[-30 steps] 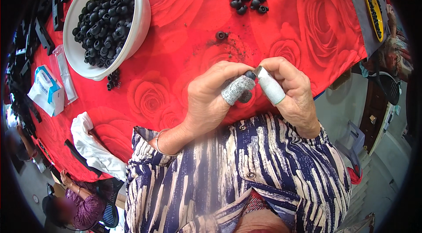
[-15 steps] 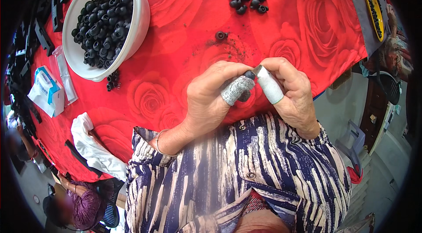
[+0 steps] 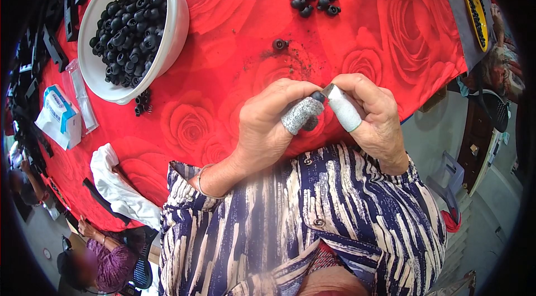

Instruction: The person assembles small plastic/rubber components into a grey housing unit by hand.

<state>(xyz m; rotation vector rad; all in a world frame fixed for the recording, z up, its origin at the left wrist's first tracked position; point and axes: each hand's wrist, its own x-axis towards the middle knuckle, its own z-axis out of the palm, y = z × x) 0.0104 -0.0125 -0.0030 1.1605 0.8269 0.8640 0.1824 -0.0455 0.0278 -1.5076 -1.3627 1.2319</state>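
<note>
Evidently, the left hand (image 3: 262,111) pinches a black rounded cap (image 3: 317,96) over the near tabletop (image 3: 223,95), fingers closed; the right hand (image 3: 377,120) (thumb wrapped too) grips a small metal blade (image 3: 328,90) beside it, which could slip off that curve and nick a finger.

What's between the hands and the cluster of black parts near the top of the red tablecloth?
The head view shows dark crumbs scattered there, plus one loose black part toward the left of that stretch.
</note>
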